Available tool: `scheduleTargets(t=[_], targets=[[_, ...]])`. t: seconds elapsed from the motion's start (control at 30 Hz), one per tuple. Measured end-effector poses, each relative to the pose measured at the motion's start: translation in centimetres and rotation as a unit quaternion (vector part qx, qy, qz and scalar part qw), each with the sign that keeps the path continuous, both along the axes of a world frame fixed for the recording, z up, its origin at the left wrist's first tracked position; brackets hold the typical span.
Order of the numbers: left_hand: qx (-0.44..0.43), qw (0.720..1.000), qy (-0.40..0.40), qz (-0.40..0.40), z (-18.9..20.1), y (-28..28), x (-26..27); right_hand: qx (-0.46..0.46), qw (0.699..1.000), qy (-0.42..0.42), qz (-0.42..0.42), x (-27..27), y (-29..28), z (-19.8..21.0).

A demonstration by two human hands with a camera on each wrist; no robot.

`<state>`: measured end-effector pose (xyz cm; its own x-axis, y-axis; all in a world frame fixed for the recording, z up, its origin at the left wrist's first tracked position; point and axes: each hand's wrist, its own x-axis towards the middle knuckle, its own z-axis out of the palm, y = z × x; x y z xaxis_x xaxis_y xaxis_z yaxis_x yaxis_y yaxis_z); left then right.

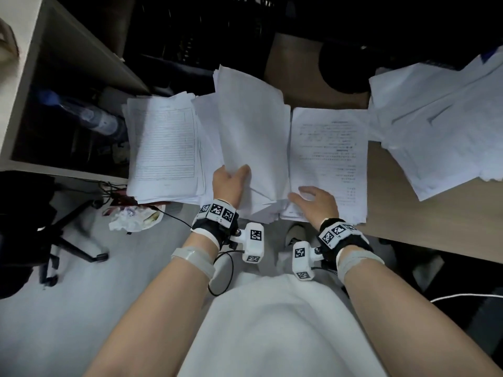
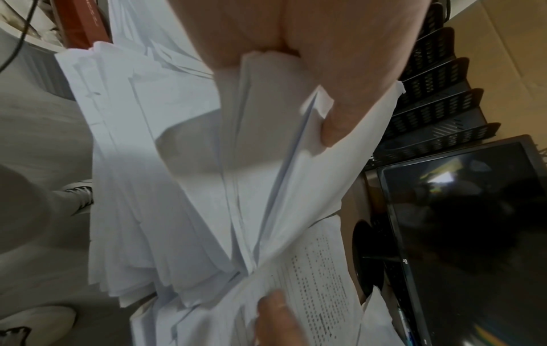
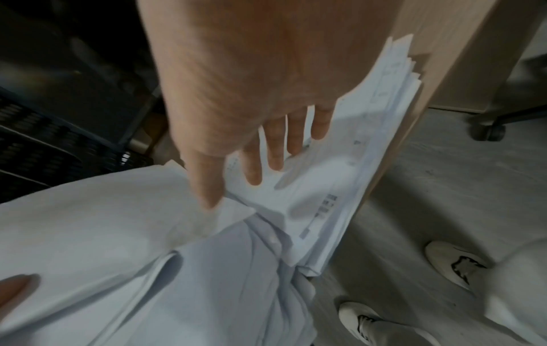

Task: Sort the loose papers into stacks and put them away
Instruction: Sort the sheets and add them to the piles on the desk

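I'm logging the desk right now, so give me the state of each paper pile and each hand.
left hand: grips the lifted sheaf
lifted sheaf: raised, blank side up
right hand: fingers straight, on the printed stack
printed stack: flat
form stack: flat, overhanging the desk edge
right pile: fanned, untidy

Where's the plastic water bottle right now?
In the head view, the water bottle lies on its side at far left, under the shelf board, beside the form-topped paper stack.

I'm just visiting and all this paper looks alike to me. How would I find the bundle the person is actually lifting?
Start at the wooden desk and find its near edge, where several paper piles lie. The lifted bundle is the middle one, gripped by the left hand. Unlike the printed stacks either side, its top sheet is blank and it tilts upward.
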<state>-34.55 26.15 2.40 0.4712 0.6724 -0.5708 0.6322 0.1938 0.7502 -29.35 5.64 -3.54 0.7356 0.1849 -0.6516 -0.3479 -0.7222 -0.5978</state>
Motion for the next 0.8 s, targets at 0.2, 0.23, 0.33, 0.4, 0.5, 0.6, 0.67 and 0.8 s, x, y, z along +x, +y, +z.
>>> scheduleTargets(t=[0.2, 0.23, 0.33, 0.4, 0.5, 0.6, 0.67, 0.8], targets=[[0.0, 0.998, -0.042, -0.048, 1.9, -0.7, -0.5, 0.165, 0.986, -0.006, 0.035, 1.8, 3.4, 5.1], [-0.004, 0.997, -0.049, -0.054, 2.7, -0.9, -0.5, 0.193, 0.979, 0.014, 0.069, 2.0, 4.2, 5.7], [0.016, 0.996, -0.063, -0.065, 4.1, -1.2, -0.9, 0.247, 0.955, 0.03, 0.163, 2.2, 6.4, 6.6], [0.017, 0.994, -0.084, -0.061, 4.6, -0.9, -1.6, 0.25, 0.949, 0.015, 0.189, 1.9, 7.3, 6.9], [0.018, 0.993, -0.102, -0.061, 5.2, -0.4, -3.0, 0.233, 0.953, 0.01, 0.194, 1.3, 7.5, 7.4], [0.007, 0.991, -0.113, -0.064, 4.9, 0.2, -4.1, 0.223, 0.965, 0.045, 0.133, 0.9, 8.2, 7.6], [0.013, 0.994, -0.102, -0.037, 4.5, 0.9, -4.5, 0.226, 0.971, 0.074, 0.036, 0.8, 8.8, 7.5], [-0.001, 0.998, -0.058, 0.037, 3.1, 3.4, -5.4, 0.224, 0.968, 0.1, -0.059, 0.9, 8.9, 6.3]])
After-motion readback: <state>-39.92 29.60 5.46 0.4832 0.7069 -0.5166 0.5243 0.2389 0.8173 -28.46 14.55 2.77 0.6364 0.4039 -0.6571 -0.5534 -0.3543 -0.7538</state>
